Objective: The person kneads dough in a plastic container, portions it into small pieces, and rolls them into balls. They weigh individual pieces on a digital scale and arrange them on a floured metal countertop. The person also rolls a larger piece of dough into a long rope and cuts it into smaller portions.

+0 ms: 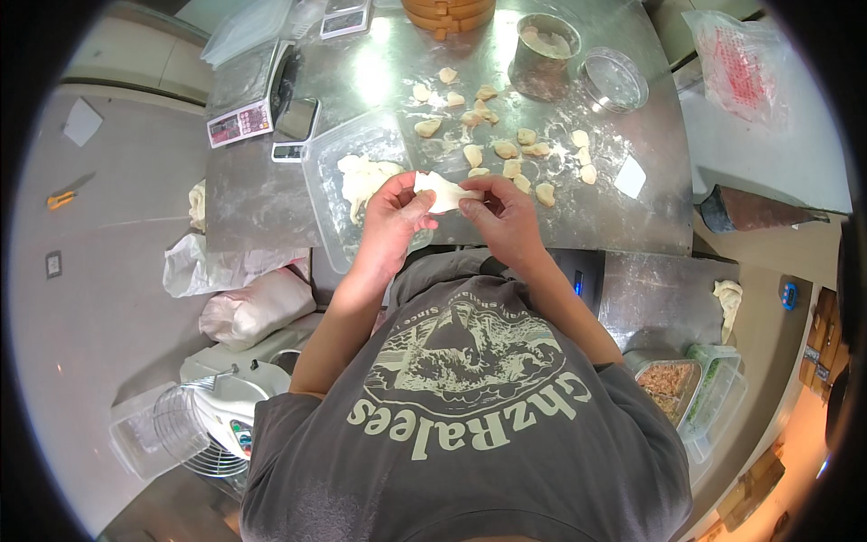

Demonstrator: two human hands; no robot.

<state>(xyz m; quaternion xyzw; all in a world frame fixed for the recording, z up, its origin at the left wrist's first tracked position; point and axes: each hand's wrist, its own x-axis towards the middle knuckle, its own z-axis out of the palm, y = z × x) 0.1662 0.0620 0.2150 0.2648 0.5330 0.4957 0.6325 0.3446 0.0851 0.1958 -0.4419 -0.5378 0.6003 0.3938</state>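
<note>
Both of my hands pinch a white piece of dough (443,193) above the near edge of the steel table. My left hand (398,215) grips its left end between thumb and fingers. At the right end, my right hand (500,211) holds it the same way. Below and left of my left hand, a clear plastic tub (325,203) contains a soft mass of dough (366,177). Several small dough lumps (505,149) lie scattered on the floured table (637,223) beyond my hands.
Kitchen scales (240,122) stand at the table's left. Farther back are a bamboo steamer (449,15), a metal canister (544,61) and a round clear dish (615,79). A white scraper-like piece (630,177) lies right. A mixer (230,413) is lower left; food containers (667,386) are lower right.
</note>
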